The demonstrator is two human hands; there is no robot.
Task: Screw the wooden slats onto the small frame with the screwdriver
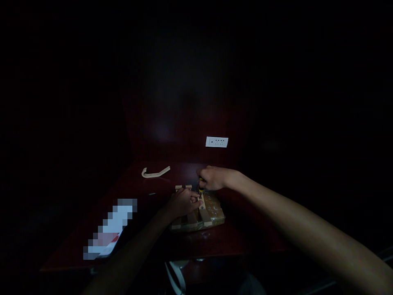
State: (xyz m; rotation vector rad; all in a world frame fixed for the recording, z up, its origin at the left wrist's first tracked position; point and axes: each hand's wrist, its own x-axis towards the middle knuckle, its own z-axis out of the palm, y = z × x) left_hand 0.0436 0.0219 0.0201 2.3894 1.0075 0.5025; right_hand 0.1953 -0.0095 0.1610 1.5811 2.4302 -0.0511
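Note:
My right hand [212, 177] is closed around a screwdriver [201, 185] with a yellow and black handle, held upright, its shaft pointing down. Below its tip lies a pale wooden strip [202, 207] with small dark fittings on it, too small to name. My left hand [183, 202] rests over the wooden pieces, its thumb and index finger pinched at the strip close to the screwdriver tip. Under the strip is a flat brownish package [215, 208] in shiny clear wrapping. Two more wooden bar ends [183, 187] show behind my left hand, which covers their middle.
On the dark red table [123, 192], a curved wooden hook-shaped piece [156, 175] lies at the back left. A thin small item [152, 194] is nearer. A blurred-out bright rectangle [112, 231] lies at the left. A white wall socket [216, 142] is behind.

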